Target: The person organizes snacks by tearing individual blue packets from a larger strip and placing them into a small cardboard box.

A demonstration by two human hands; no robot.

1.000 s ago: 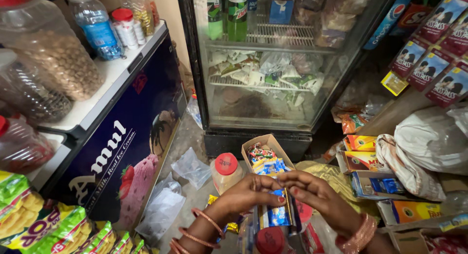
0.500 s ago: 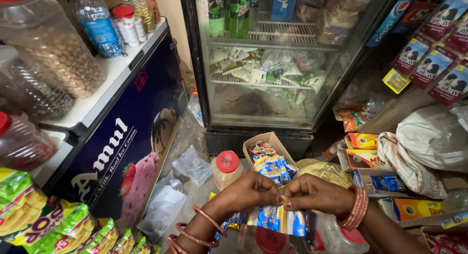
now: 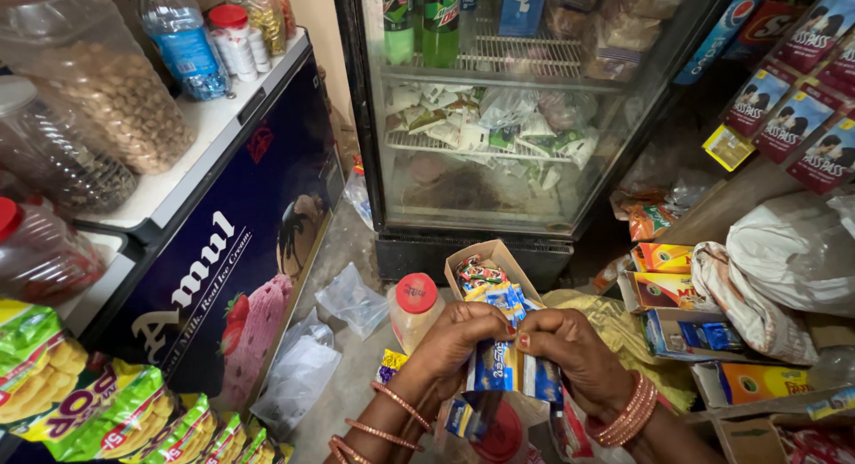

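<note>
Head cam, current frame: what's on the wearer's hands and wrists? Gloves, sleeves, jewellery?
Both hands are bare, with no gloves and no sleeves in view. The left hand has thin coppery-pink bangles spaced along the forearm. The right hand has a tight stack of similar bangles at the wrist. One right fingernail shows red polish.

Glass-door fridge (image 3: 499, 117) at 12 o'clock, green bottles (image 3: 419, 19) on upper shelf, loose pouches on middle shelf. Chest freezer (image 3: 223, 241) at 9 to 10 o'clock, dark blue front with ice-cream picture; clear jars (image 3: 98, 99) and water bottle (image 3: 178, 36) on its lid. Yellow-green snack packets (image 3: 53, 384) hanging at 8 o'clock. Clear plastic bags (image 3: 312, 348) on floor at 7 o'clock. Red-capped jar (image 3: 414, 308) near centre. White sack (image 3: 793, 250) at 3 o'clock, small cartons (image 3: 663, 277) just beside it.
</note>
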